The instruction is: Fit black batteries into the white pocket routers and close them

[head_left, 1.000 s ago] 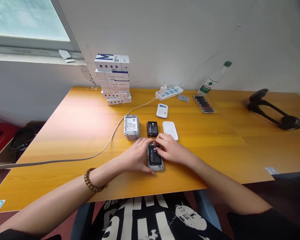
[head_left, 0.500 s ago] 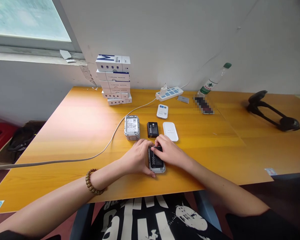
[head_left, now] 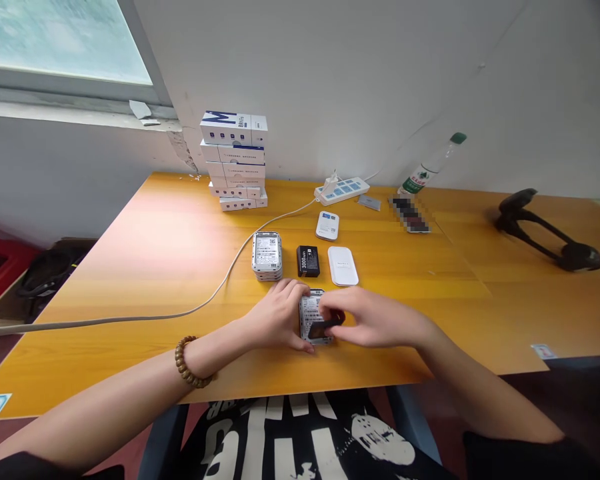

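My left hand (head_left: 283, 317) is closed around the left side of a small white device (head_left: 310, 305) lying on the table, its thumb at the near edge. A printed label shows in the device's uncovered bay. In my right hand (head_left: 367, 318), a black battery (head_left: 321, 327) is pinched between thumb and fingers, tilted over the near part of the device. Behind my hands are a stack of similar uncovered devices (head_left: 267, 253), black batteries marked 3000mAh (head_left: 308, 261) and a white back cover (head_left: 343, 266).
White boxes (head_left: 234, 160) are stacked by the wall. A power strip (head_left: 343, 191) with a cable, a white device (head_left: 327, 225), a phone (head_left: 413, 215) and a water bottle (head_left: 430, 167) stand or lie at the back. A black stand (head_left: 545, 230) is on the right.
The battery has come up out of the device's bay in my right hand, uncovering the label beneath. My left hand keeps its hold on the device.
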Demonstrator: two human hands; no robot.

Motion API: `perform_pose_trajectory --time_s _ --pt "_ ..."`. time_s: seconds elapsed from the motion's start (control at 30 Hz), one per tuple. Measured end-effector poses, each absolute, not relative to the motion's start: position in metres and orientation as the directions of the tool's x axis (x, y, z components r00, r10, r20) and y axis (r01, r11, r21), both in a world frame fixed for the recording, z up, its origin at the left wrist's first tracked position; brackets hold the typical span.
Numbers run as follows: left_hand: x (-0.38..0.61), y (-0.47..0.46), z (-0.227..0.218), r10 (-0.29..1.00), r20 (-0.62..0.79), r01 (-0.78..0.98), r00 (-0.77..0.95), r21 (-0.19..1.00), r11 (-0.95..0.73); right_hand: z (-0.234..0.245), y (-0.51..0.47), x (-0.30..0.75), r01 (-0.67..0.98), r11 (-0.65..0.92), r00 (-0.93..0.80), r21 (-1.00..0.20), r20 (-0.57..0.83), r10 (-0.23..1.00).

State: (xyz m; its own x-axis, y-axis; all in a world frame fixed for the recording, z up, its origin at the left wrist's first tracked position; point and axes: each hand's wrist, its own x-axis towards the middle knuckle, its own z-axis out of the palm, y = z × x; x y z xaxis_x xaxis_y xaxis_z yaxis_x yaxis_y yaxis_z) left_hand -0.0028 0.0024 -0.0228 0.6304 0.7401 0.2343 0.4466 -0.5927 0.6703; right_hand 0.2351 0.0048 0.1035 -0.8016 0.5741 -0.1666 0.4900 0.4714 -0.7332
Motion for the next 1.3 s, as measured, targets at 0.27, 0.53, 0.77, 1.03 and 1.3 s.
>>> perform_pose_trajectory --time_s 0.27,0.53,0.77,1.03,1.3 --pt "-0.003 0.002 -0.016 0.732 0.186 0.486 0.655 0.639 -0.597 0.063 0.107 0.229 0.348 0.308 -0.361 -0.886 0.176 0.916" --pt "-0.003 0.003 -0.018 0.713 0.205 0.454 0.670 0.648 -0.612 0.020 0.135 0.219 0.475 0.289 -0.379 -0.831 0.103 0.920" --pt "-0.005 0.003 -0.020 0.689 0.247 0.404 0.681 0.658 -0.635 0.033 0.119 0.229 0.581 0.495 -0.619 -0.646 0.045 0.784" --pt "-0.027 0.010 0.020 0.557 0.556 0.224 0.617 0.554 -0.802 0.038 0.109 0.231 0.642 0.514 -0.660 -0.569 -0.069 0.748" --pt "-0.100 0.080 0.020 0.775 0.498 0.384 0.389 0.677 -0.628 0.036 0.110 0.230 0.663 0.506 -0.645 -0.552 -0.078 0.760"
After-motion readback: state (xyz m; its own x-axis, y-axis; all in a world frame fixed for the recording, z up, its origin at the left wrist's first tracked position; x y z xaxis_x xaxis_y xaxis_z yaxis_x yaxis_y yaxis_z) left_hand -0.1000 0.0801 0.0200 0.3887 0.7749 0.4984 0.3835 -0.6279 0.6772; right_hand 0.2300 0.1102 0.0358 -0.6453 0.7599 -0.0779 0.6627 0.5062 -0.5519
